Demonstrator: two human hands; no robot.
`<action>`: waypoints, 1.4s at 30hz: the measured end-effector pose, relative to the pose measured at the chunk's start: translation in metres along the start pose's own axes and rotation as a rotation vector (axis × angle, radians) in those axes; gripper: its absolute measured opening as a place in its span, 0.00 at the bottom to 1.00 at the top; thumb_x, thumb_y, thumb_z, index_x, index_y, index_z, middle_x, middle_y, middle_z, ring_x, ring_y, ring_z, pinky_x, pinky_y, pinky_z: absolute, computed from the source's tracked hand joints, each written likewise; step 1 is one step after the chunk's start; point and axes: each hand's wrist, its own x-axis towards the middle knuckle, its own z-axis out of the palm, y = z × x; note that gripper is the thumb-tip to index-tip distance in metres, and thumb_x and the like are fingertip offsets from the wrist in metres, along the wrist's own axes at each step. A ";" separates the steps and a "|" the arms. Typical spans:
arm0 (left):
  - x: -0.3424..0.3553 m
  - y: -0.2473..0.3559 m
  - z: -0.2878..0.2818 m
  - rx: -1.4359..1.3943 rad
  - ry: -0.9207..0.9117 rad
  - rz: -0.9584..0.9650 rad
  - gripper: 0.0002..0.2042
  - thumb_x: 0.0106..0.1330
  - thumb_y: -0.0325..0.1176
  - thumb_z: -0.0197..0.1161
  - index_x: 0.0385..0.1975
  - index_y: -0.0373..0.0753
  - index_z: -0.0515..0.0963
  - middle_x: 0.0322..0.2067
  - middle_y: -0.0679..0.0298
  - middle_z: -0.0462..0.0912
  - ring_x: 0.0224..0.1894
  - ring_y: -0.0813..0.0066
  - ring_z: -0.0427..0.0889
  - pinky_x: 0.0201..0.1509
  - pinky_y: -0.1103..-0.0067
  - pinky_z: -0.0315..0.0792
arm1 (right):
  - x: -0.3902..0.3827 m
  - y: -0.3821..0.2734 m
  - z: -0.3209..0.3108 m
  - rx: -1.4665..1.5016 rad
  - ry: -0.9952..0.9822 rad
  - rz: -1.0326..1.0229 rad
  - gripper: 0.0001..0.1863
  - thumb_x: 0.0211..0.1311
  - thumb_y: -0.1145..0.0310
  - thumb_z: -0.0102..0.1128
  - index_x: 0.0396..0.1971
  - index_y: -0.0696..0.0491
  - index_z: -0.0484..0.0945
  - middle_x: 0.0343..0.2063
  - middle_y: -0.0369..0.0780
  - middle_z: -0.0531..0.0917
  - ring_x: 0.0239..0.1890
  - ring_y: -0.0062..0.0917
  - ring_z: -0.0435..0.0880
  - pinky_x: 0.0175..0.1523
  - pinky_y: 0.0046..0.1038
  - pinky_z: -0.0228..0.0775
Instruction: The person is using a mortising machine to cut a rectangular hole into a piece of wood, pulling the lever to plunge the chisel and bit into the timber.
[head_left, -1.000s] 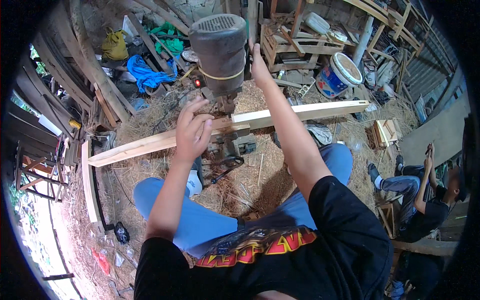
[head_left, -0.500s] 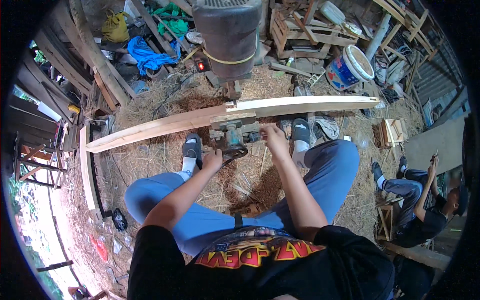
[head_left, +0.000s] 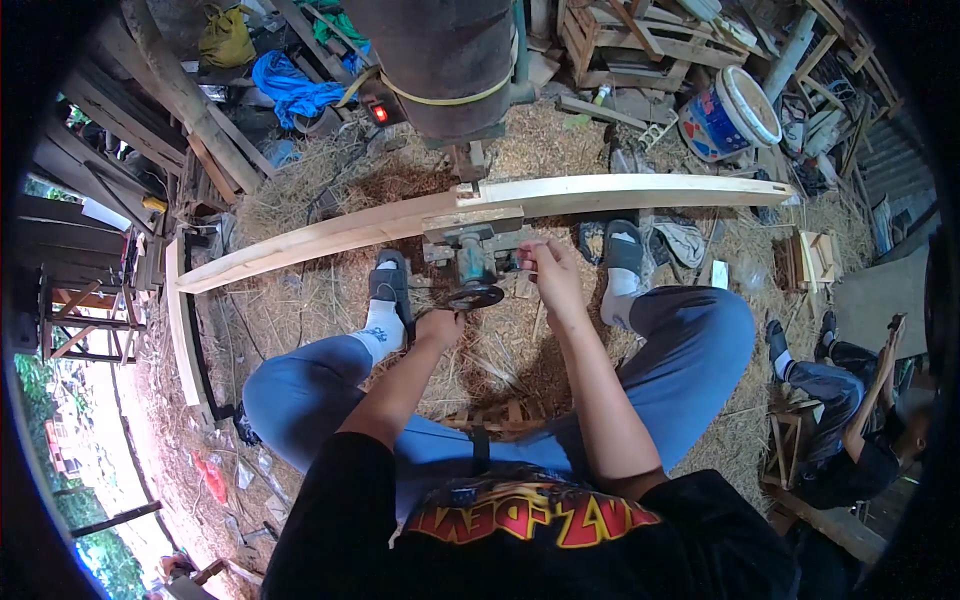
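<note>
A long pale wooden plank (head_left: 640, 190) lies across the table of a drilling machine, under its big dark motor housing (head_left: 440, 50). Below the plank sits a metal clamp (head_left: 470, 245) with a small black handwheel (head_left: 475, 297). My left hand (head_left: 440, 325) is closed at the left rim of that handwheel. My right hand (head_left: 550, 275) is just to the right of the clamp, fingers pinched on a small lever by it. My legs in blue trousers and my sandalled feet straddle the machine base.
Wood shavings (head_left: 520, 360) cover the ground. A white and blue bucket (head_left: 730, 110) stands at the upper right, wooden frames (head_left: 640, 35) behind it. A second plank (head_left: 180, 330) lies at the left. A seated person (head_left: 850, 420) works at the right edge.
Both hands have come down from the plank and the machine head to the clamp under the plank. My view has dropped closer over the machine.
</note>
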 end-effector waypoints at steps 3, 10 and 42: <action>-0.001 0.001 0.007 -0.005 0.127 0.104 0.22 0.71 0.52 0.53 0.45 0.40 0.84 0.41 0.47 0.88 0.43 0.45 0.87 0.49 0.54 0.80 | -0.001 0.001 -0.002 -0.026 -0.003 -0.013 0.14 0.74 0.63 0.50 0.44 0.53 0.82 0.37 0.33 0.86 0.37 0.14 0.80 0.43 0.21 0.69; 0.003 -0.009 0.012 0.000 0.187 0.195 0.17 0.71 0.47 0.55 0.43 0.40 0.83 0.36 0.44 0.87 0.36 0.41 0.86 0.43 0.52 0.80 | -0.002 0.004 0.005 0.010 0.025 0.039 0.13 0.75 0.65 0.52 0.42 0.59 0.82 0.37 0.37 0.85 0.39 0.20 0.79 0.48 0.24 0.70; 0.034 -0.039 0.041 -0.144 0.100 0.264 0.22 0.75 0.49 0.51 0.66 0.54 0.70 0.51 0.44 0.83 0.50 0.42 0.84 0.53 0.51 0.77 | 0.014 0.022 0.016 0.066 0.000 -0.010 0.13 0.77 0.63 0.50 0.44 0.53 0.82 0.39 0.36 0.87 0.39 0.19 0.84 0.45 0.22 0.71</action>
